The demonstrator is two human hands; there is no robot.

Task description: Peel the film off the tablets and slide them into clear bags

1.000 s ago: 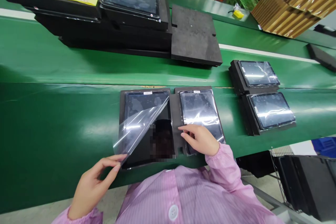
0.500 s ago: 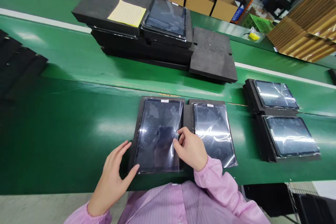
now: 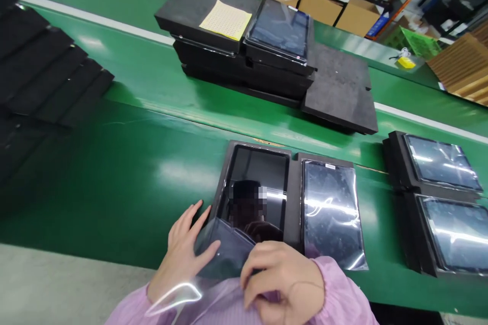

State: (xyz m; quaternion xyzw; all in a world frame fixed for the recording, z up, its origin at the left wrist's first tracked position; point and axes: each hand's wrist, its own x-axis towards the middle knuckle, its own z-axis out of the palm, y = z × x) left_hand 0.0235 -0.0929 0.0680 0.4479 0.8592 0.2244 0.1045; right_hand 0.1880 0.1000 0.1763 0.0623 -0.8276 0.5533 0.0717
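Note:
A black tablet [image 3: 263,177] lies in a black foam tray [image 3: 293,198] at the near edge of the green belt, its screen bare and mirror-like. The clear protective film [image 3: 229,254] is peeled down off it toward my body. My right hand [image 3: 282,279] is curled closed over the film's near end. My left hand [image 3: 183,251] rests at the tray's near left corner, fingers spread, its thumb lying on the film. A second tablet [image 3: 330,208] sits beside it in the same tray, still under wrinkled film.
Two more filmed tablets in trays [image 3: 442,162] [image 3: 453,233] lie to the right. Stacked black foam trays [image 3: 244,66], with a yellow sticker sheet [image 3: 225,20] and a tablet [image 3: 280,30] on top, stand across the belt. Overlapping foam sheets [image 3: 41,71] lie at far left. Cardboard boxes and shelving stand behind.
The film that lay over the left tablet half a second ago is now pulled off toward me, baring the screen. My right hand has drawn back to my chest. The view has shifted left.

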